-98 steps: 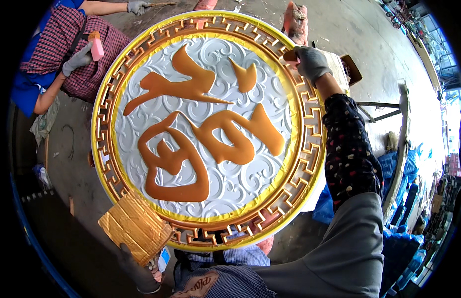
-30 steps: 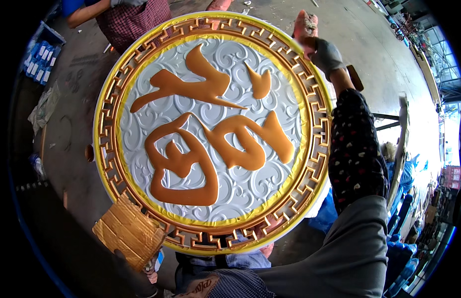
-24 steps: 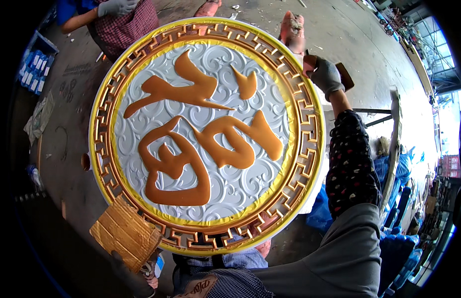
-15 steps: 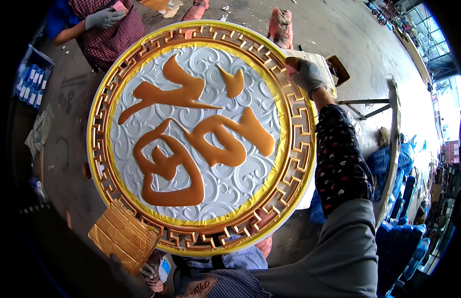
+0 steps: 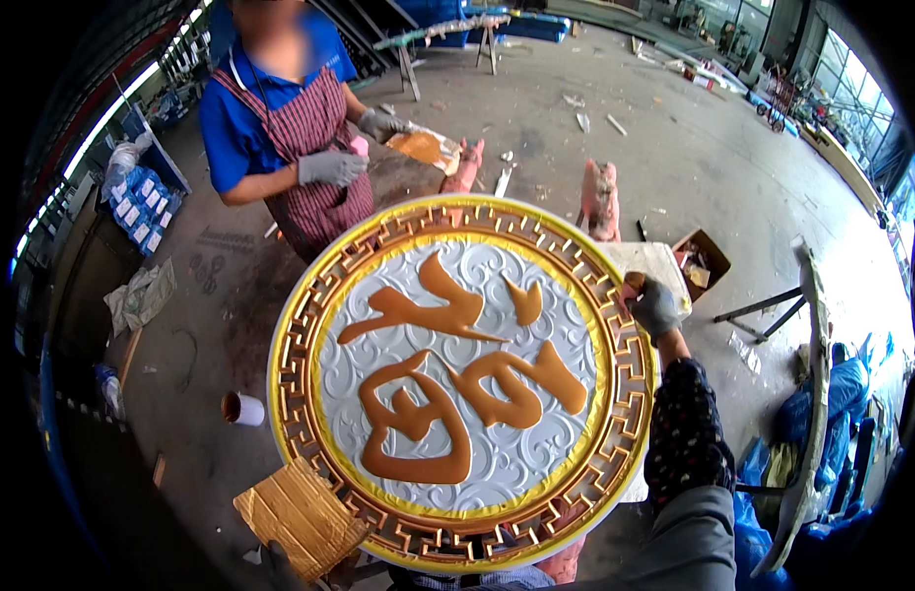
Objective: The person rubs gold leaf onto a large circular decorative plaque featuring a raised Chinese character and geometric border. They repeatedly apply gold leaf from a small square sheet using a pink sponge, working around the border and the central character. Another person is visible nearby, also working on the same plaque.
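A large round panel [image 5: 418,340] lies before me, its white scroll relief bearing raised golden-brown lettering. Around it runs a copper-gold fretwork ring [image 5: 627,384] with yellow film along its inner edge. My right hand [image 5: 658,307], in a grey glove, is closed on a pink sponge [image 5: 632,286] at the ring's upper right. At lower left my left hand [image 5: 276,561], dark and partly hidden, holds a gold-smeared piece of cardboard [image 5: 298,514] beside the ring's edge. Its fingers are mostly under the cardboard.
Across the panel a co-worker [image 5: 314,182] in a checked apron holds a pink sponge and a paint-smeared sheet [image 5: 423,148]. Pink-wrapped supports [image 5: 601,200] show beyond the ring. An open box [image 5: 702,261] and a metal stand [image 5: 817,394] are right; a white tub [image 5: 242,409] is left.
My view has tilted upward, so the panel sits lower and more of the co-worker shows. My right hand remains at the ring's upper right with the sponge.
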A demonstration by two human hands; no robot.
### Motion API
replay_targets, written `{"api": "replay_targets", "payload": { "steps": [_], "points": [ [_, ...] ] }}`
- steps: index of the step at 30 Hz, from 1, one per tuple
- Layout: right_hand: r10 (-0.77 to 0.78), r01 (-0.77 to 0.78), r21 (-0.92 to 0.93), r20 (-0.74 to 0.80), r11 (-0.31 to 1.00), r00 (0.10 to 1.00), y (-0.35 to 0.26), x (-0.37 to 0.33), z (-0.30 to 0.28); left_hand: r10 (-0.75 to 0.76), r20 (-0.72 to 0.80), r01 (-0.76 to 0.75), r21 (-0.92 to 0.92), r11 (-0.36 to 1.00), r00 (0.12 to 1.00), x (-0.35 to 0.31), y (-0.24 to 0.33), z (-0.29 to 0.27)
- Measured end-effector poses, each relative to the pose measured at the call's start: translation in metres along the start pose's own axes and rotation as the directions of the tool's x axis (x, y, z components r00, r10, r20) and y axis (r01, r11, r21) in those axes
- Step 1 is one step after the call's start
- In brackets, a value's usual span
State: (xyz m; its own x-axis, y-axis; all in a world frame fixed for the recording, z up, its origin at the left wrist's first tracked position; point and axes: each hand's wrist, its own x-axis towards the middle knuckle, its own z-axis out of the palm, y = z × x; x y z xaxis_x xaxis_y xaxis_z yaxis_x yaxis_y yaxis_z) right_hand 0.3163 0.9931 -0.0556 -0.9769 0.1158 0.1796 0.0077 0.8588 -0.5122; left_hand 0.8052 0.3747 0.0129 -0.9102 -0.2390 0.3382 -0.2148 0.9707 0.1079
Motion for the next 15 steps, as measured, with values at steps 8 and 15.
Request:
{"api": "replay_targets", "payload": {
  "steps": [8,15],
  "points": [
    [-0.053,0.078,0.253,-0.105,0.964,0.993,-0.074,-0.171,-0.092,-0.592,0.363,0.377,-0.92,-0.106,0.72,0.021,-0.002,-0.027],
    [-0.075,-0.007,0.526,0.134,0.851,0.988,-0.138,-0.381,-0.075,-0.613,0.344,0.399,-0.915,-0.05,0.711,-0.022,-0.074,-0.046]
  ]
}}
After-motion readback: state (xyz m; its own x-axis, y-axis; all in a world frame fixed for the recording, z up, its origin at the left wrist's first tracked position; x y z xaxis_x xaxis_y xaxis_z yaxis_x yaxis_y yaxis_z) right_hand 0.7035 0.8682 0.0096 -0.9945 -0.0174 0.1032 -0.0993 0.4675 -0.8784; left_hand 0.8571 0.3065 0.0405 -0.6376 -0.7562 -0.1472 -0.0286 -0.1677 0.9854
